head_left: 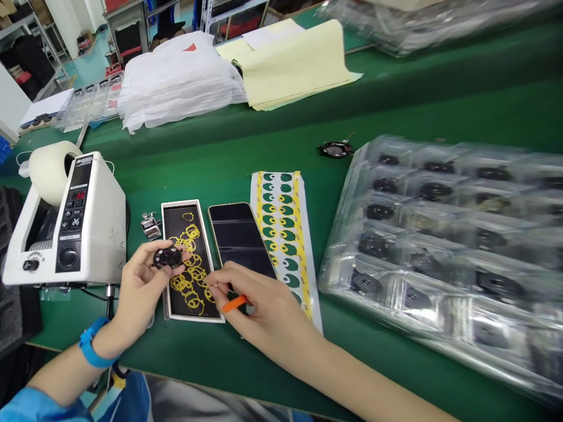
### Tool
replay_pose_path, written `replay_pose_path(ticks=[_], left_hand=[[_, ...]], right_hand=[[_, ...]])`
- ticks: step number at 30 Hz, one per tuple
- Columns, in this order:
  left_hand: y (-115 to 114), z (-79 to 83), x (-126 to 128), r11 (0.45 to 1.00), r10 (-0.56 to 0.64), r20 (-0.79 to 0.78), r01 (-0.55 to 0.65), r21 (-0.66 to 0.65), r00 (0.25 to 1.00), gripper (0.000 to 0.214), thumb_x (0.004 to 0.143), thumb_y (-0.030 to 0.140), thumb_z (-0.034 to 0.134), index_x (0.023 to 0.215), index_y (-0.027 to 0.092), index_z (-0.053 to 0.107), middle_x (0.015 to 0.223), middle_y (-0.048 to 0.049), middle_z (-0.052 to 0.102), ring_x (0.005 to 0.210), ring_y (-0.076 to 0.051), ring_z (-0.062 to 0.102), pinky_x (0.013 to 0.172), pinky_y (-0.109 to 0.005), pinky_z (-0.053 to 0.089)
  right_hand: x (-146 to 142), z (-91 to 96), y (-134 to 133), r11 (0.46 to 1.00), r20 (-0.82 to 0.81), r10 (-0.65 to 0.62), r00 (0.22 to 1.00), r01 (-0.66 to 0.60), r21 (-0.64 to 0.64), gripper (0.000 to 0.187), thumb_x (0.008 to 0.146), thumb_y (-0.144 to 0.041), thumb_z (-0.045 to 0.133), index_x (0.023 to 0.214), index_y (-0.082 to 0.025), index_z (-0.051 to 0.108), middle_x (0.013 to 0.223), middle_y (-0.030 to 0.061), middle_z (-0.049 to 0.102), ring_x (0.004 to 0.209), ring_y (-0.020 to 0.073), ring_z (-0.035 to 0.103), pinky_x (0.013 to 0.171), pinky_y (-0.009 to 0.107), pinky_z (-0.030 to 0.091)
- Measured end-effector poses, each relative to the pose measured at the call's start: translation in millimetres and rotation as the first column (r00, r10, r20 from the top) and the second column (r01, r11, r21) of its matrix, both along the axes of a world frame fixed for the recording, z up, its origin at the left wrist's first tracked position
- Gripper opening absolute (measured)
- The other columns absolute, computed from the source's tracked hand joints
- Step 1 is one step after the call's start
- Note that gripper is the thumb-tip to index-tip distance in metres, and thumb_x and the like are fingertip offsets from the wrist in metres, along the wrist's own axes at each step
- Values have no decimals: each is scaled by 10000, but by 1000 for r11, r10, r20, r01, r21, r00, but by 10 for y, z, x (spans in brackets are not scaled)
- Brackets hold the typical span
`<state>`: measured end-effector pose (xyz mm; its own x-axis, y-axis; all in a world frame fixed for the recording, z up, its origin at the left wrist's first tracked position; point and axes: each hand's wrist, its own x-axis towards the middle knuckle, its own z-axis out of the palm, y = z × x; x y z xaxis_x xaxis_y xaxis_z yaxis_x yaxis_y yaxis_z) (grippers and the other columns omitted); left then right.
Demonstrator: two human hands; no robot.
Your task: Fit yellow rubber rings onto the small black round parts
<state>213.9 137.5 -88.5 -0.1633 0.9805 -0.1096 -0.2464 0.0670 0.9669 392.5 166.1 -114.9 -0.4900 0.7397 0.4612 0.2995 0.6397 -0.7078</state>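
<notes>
Between the thumb and fingers of my left hand is a small round black part with a shiny face. My right hand pinches a thin tool with an orange handle; its tip is hidden by my fingers. Below both hands lies a white-rimmed box with a dark bottom, holding several thin yellow ring-shaped pieces. My left fingertips are over its left side, my right fingertips at its right edge. A dark-screened phone lies beside the box, partly under my right hand.
A sheet of ring stickers lies right of the phone. Stacked clear trays with black parts fill the right side. Another black part rests behind. A tape dispenser stands left, near a small metal counter. White sheets lie farther back.
</notes>
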Motion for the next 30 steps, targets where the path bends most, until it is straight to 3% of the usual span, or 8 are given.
replay_pose_path(ticks=[7,13,16,19,21,24,27,30], left_hand=[[5,56,-32,1000,16,34,-16,3,999,147,791,289,784,876,192,711,836,-30,764,818,-181,752,687,-214,622],[17,56,-46,999,13,28,-12,-32,1000,197,759,335,807,854,187,717,783,-32,760,794,-199,754,637,-221,621],[23,72,-55,997,28,18,-27,-70,999,243,737,360,819,850,175,709,780,-40,762,773,-199,755,637,-217,615],[40,89,-73,994,61,5,-61,-88,998,289,718,377,829,859,161,700,791,-55,768,786,-211,756,644,-215,608],[57,95,-96,993,80,3,-80,-88,997,303,716,377,830,866,153,692,809,-66,771,796,-225,757,654,-231,609],[79,96,-137,991,91,14,-89,-100,996,300,730,370,819,884,150,684,845,-78,774,838,-248,755,683,-268,615],[79,104,-163,988,101,26,-97,-118,995,305,738,379,811,905,155,690,877,-82,775,883,-262,748,696,-282,616],[56,128,-165,989,86,47,-80,-124,995,306,718,385,828,886,163,701,858,-69,772,875,-252,748,729,-280,616]], right_hand=[[-4,-80,11,999,122,28,992,-31,22,188,820,-26,438,758,-187,511,673,-3,583,573,128,556,530,222,401],[22,-100,45,995,227,79,971,-90,38,183,914,-107,500,758,-172,569,686,5,609,597,139,579,544,238,390],[31,-42,32,993,198,32,980,-54,108,230,959,-122,417,798,-169,575,693,8,597,592,131,557,536,233,379],[106,65,48,962,176,-83,981,34,269,248,944,-87,374,813,-167,569,689,15,581,589,136,529,523,241,364],[264,132,128,932,216,-182,959,98,348,231,930,-80,405,802,-171,574,697,22,588,620,148,546,543,246,379],[741,187,362,901,325,-373,869,254,352,164,897,-91,487,845,-175,618,782,40,642,710,165,611,590,242,415],[1395,196,590,787,496,-617,611,500,362,103,868,-171,568,873,-199,667,814,52,656,653,187,615,514,255,365],[1908,184,636,763,573,-633,521,546,346,112,859,-225,625,760,-196,670,702,64,650,528,185,571,455,260,307]])
